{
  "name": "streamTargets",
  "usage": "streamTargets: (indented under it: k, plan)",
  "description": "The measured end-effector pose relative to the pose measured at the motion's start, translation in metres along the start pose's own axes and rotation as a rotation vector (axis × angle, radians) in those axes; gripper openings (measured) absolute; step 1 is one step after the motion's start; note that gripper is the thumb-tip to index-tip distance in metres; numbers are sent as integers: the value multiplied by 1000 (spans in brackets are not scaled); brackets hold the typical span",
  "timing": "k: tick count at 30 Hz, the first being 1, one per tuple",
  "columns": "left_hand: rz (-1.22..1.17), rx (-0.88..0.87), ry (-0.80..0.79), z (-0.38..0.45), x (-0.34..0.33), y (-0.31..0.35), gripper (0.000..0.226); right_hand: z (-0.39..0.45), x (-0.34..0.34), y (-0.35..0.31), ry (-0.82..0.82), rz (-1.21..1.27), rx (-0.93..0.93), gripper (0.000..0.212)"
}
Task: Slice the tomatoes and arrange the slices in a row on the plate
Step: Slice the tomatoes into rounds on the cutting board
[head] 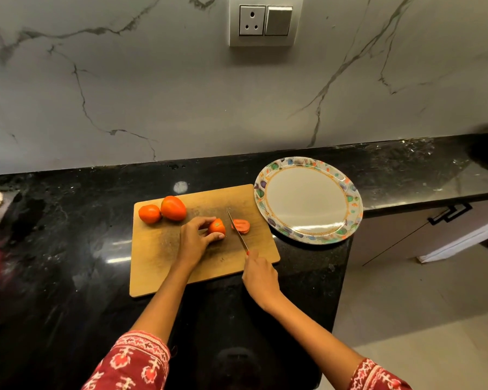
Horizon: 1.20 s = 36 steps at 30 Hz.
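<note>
Where marble wall (152, 94) meets black counter (68, 235)

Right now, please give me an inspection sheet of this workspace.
Surface: black stone counter with wooden cutting board.
Job's things: two whole tomatoes on the board, cut tomato, slices beside it; plate holds no slices.
Clutter: nothing seen.
Hands: left hand holds the cut tomato; right hand grips the knife.
Cables: nothing seen.
Surroundings: marble wall, wall socket, cabinet handle.
</note>
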<state>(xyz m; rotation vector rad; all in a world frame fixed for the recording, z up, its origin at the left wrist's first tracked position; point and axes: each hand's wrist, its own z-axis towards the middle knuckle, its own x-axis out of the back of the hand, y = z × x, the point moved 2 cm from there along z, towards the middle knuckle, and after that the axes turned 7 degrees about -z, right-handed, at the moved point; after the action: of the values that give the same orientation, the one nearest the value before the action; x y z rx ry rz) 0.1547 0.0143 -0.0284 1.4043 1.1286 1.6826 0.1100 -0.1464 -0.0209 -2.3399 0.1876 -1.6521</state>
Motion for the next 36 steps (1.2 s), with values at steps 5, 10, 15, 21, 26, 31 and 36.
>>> streamTargets:
  k: [5, 10, 15, 21, 26, 31, 36]
  plan:
    - [-9, -10, 12, 0, -2, -1, 45, 3, 17, -16, 97, 79, 73, 28]
    - [-23, -23, 29, -1, -1, -2, 44, 1, 16, -30, 89, 61, 97, 27]
    - [-17, -34, 43, -1, -2, 0, 43, 2, 14, -31, 84, 57, 77, 25]
    - [-37, -2, 82, -2, -1, -2, 43, 3, 15, -32, 90, 19, 73, 25]
    - [-34, 5, 96, -3, 1, 4, 37, 0, 14, -34, 79, 25, 76, 25]
    - [-38, 17, 93, -4, 1, 6, 37, 1, 16, -34, 90, 10, 65, 26]
    - [-32, 29, 90, -3, 1, 6, 38, 1, 16, -33, 94, 15, 67, 25]
